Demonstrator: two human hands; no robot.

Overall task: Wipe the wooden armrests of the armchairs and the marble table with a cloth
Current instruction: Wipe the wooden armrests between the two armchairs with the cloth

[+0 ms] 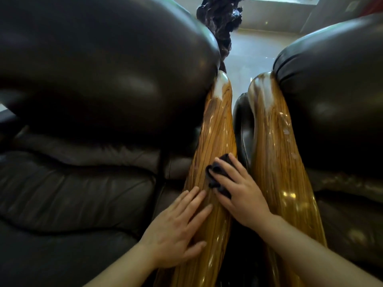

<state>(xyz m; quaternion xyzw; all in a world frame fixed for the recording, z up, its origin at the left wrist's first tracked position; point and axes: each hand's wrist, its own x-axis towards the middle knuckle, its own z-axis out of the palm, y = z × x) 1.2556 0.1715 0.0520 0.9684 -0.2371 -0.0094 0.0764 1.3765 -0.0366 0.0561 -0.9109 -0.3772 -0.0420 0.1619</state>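
Polishing is underway on the glossy, golden, striped-grain wooden armrest of the dark brown leather armchair on the left, and the right hand is pressing a small, crumpled dark cloth flat against its upper face, fingers spread over the fabric and closed down on it. The left hand is lying open, fingers apart and holding nothing, palm down on the nearer stretch of the same armrest, looking like a brace. Just beside it, across a narrow dark gap, the matching golden wooden armrest of the second dark leather armchair is waiting, and whitish smears are showing near its far end and along its right edge. To do this step well, I'd say the cloth wants to be travelling along the grain in long overlapping passes, right up to the pale far tip where wood meets leather, then curling over the rounded sides. The bunched cloth is covering little, so opening it out should help. No marble desk is showing from here.
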